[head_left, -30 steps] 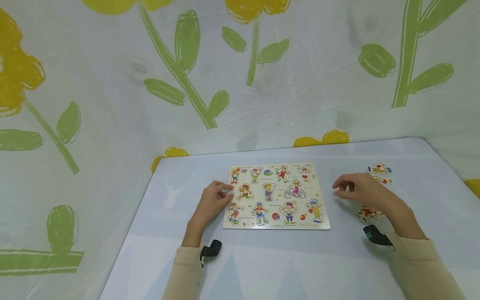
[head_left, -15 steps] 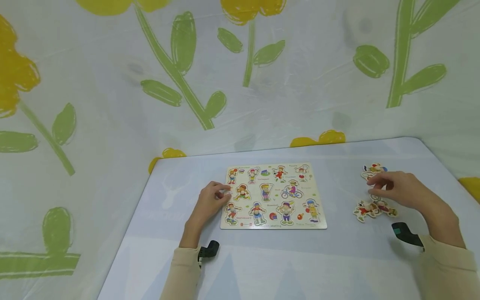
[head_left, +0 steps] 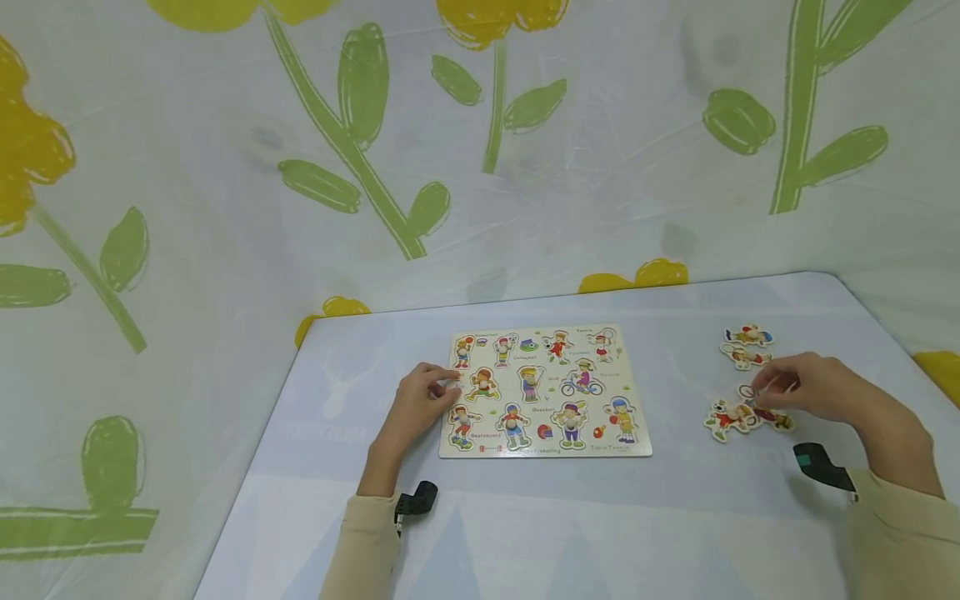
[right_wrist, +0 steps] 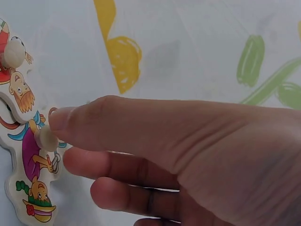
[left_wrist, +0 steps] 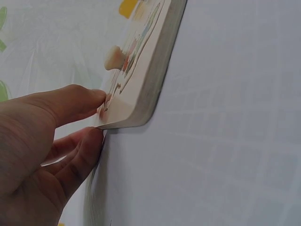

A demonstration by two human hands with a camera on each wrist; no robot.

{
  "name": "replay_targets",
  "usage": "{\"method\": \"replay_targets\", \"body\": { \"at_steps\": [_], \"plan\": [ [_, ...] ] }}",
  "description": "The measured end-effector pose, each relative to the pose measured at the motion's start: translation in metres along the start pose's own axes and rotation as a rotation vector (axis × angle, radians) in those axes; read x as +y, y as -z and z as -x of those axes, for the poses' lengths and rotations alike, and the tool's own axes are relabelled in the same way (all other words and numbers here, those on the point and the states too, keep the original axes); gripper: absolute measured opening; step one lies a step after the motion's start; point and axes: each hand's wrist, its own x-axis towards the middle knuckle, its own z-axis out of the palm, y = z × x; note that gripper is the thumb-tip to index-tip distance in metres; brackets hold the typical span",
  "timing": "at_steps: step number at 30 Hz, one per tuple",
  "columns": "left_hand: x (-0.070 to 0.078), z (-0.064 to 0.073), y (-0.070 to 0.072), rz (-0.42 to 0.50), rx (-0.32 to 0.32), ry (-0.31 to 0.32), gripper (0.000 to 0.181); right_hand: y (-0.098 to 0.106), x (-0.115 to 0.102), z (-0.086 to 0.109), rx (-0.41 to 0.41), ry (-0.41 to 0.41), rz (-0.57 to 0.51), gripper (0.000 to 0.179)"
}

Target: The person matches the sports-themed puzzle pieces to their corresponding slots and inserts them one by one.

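Observation:
My left hand pinches the left edge of a wooden puzzle board printed with sports figures. In the left wrist view, one digit lies over the top of the board and another meets its side edge. My right hand hovers over a cyclist puzzle piece, its fingertips slightly apart. The right wrist view shows the thumb right at the wooden knob of the cyclist piece; the index finger is mostly hidden behind the thumb. A footballer piece overlaps the cyclist piece.
A tennis-player piece and another figure piece with blue lie farther back on the right. Several figures on the board carry knobs, such as the golfer. A flower-patterned curtain hangs behind the pale table.
My right hand has moved right from beside the board to the loose pieces, then slightly down onto the cyclist piece. The left hand keeps its place on the board.

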Motion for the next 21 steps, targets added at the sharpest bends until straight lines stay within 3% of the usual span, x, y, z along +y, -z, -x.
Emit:
{"method": "replay_targets", "body": {
  "at_steps": [9,21],
  "plan": [
    [-0.0003,-0.0002,0.0002,0.0,-0.004,-0.001,0.026,-0.0042,0.0023,-0.0016,-0.075,-0.025,-0.011,0.03],
    [-0.0004,-0.0005,-0.0004,-0.004,-0.003,0.003,0.027,-0.0046,0.0022,-0.002,0.012,-0.034,0.012,0.018]
  ]
}}
